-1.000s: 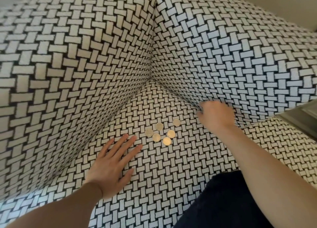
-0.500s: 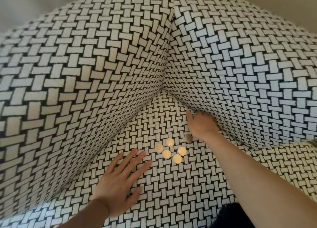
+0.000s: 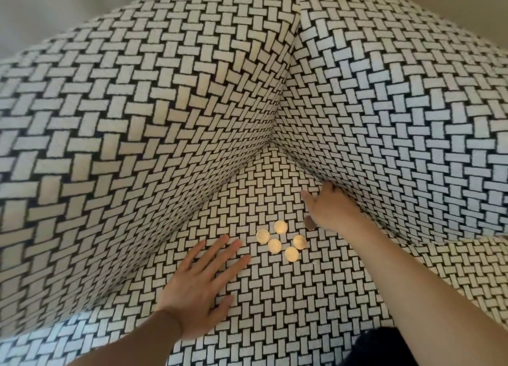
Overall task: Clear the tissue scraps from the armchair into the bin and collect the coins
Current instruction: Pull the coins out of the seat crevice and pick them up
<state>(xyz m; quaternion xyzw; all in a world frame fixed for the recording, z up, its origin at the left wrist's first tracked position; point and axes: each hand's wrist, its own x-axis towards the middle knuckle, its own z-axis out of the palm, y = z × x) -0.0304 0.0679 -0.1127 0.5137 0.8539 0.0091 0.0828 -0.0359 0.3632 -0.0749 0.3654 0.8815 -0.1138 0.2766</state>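
Where hands rest, 6 coins

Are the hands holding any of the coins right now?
No coin is clearly held. The left hand lies flat and open on the seat cushion. The right hand reaches toward the seat crease; a darker coin peeks out beside it, but any grip is hidden.

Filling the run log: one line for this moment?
left hand flat on seat | right hand at crease | coins loose on seat
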